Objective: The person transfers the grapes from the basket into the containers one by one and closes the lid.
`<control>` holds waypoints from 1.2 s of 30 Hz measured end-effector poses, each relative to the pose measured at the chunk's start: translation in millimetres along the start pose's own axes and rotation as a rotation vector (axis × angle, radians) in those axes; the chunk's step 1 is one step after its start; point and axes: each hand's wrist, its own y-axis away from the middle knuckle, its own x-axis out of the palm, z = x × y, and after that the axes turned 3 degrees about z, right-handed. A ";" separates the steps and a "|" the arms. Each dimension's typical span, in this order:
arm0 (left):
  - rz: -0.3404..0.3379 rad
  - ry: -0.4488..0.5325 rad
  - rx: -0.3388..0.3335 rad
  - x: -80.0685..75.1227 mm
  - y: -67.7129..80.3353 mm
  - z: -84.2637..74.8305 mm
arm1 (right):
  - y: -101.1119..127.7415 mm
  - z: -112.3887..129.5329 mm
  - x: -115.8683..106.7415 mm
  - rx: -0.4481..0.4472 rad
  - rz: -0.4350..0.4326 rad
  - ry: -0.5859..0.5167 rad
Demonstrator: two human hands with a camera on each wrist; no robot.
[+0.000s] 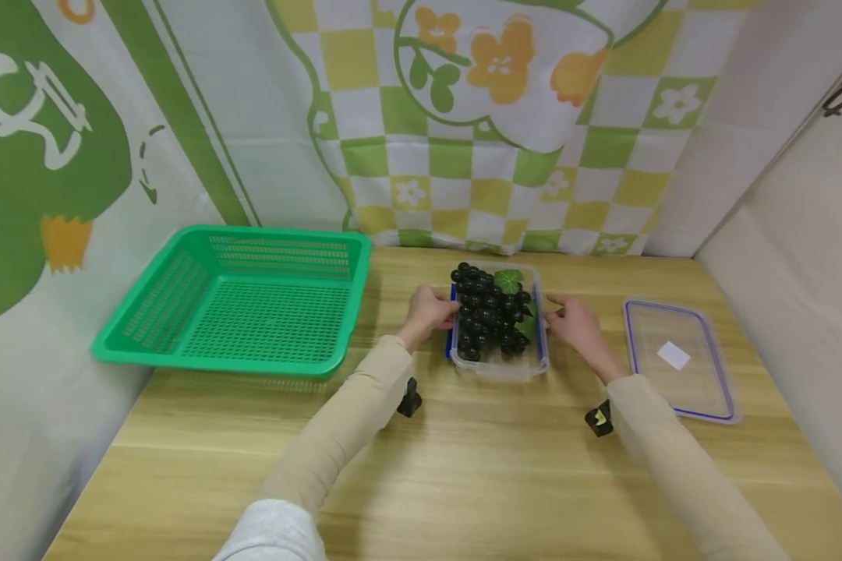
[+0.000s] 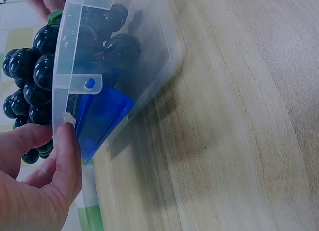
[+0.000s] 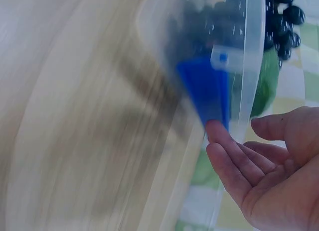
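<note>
Grapes [image 1: 489,313], a dark, glossy bunch with a green leaf on top, fill the clear rectangular plastic container [image 1: 500,369] that sits on the light wooden table [image 1: 491,483] right in front of you, near the table's middle. Your left hand [image 1: 429,310] is at the container's left side; the left wrist view shows your thumb [image 2: 64,159] pressed against the rim just by the blue hinged latch [image 2: 102,116], with the other fingers curled loosely beside it. Your right hand [image 1: 577,323] is at the opposite side, fingers relaxed and only slightly bent, with one fingertip [image 3: 215,129] touching the blue latch [image 3: 207,89] there; that view is blurred, so you cannot tell how firmly it presses. Well to the right of your right hand lies the container's clear lid with a blue seal [image 1: 679,358], flat on the table. On the left side of the table stands a green perforated plastic basket [image 1: 242,300], apart from the container.
</note>
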 end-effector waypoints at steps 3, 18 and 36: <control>0.006 -0.005 0.006 -0.3 0.8 -0.7 | 4.8 -13.1 -10.0 0.045 0.019 -0.028; 0.033 0.002 0.005 -1.0 0.9 0.3 | 36.4 -73.5 -55.5 0.186 -0.018 0.051; 0.004 0.012 0.015 0.2 -0.3 3.4 | 74.3 -149.5 -95.2 0.312 -0.269 0.201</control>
